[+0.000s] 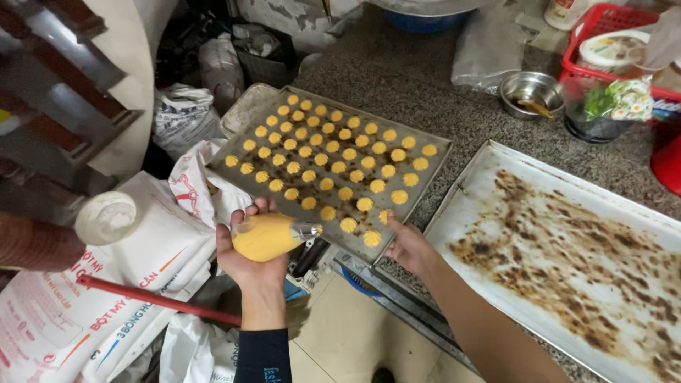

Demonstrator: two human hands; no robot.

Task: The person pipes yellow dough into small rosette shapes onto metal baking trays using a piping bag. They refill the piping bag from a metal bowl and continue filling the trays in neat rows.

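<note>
My left hand (250, 264) grips a clear piping bag (268, 237) filled with yellow batter, its metal nozzle (309, 230) pointing right, just below the near edge of a metal baking tray (245, 112). The tray carries several rows of small yellow piped dollops (333, 164) and juts out over the counter edge. My right hand (408, 246) holds the tray's near corner, thumb by the last dollops.
A second tray (454, 213) lined with brown-stained paper lies at the right on the speckled counter (397, 78). Behind it stand a steel bowl (530, 91), a glass jar (597, 113) and a red basket (603, 21). White flour sacks (106, 298), a red rod (152, 299) and bags crowd the floor at left.
</note>
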